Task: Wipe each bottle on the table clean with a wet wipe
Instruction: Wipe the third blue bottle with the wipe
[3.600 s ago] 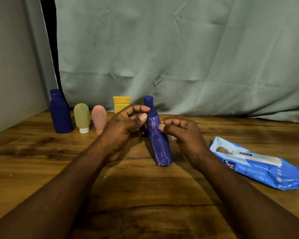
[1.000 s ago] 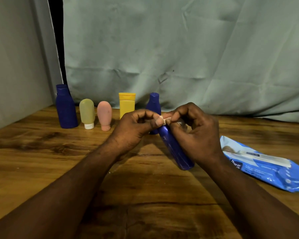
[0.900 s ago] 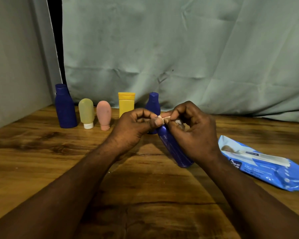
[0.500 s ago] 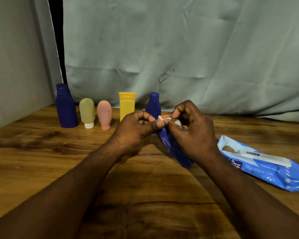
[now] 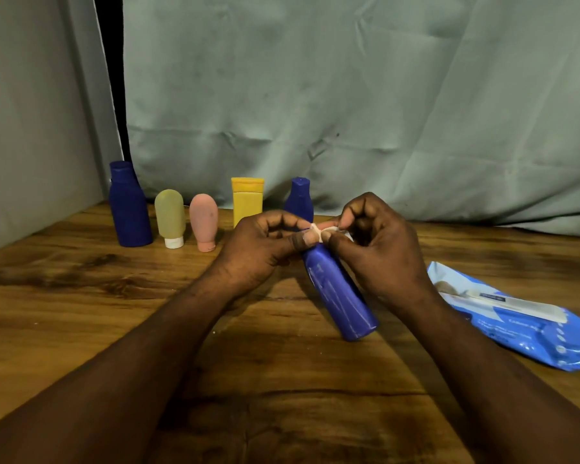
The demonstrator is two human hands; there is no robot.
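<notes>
Blue wipes pack (image 5: 529, 333) lies at my right on the wooden table (image 5: 81, 313); its writing is too small to read. My left hand (image 5: 262, 249) and right hand (image 5: 379, 252) both pinch the small wet wipe (image 5: 316, 231) at the top of the tilted blue bottle (image 5: 339, 289). Five more bottles (image 5: 169, 216) stand in a row before the grey-green cloth (image 5: 349, 95).

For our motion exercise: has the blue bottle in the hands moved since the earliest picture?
Yes. The held blue bottle leans more, its base nearer the wipes pack.
</notes>
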